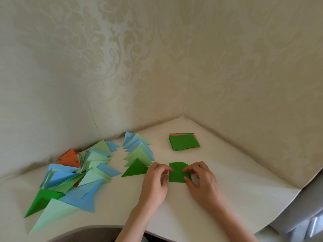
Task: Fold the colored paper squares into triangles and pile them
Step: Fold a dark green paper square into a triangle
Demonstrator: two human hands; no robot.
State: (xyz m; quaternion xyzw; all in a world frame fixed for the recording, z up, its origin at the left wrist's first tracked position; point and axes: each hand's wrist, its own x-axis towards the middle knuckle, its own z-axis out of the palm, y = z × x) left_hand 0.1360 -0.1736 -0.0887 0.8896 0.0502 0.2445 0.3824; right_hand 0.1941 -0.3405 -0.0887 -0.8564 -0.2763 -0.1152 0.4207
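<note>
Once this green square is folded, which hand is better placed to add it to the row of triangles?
Left. The left hand lies beside the row's front green triangle; the right hand holds the green square's far edge.

The paper square [178, 172] between the fingers [161, 169] is showing dark green. The stack [183, 142] is showing a dark green top over orange edges. The triangles [73, 173] are mixing pale green, light blue, orange and dark green. The desk [227, 180] is looking white, and the wallpaper [122, 58] is carrying a cream damask pattern.
</note>
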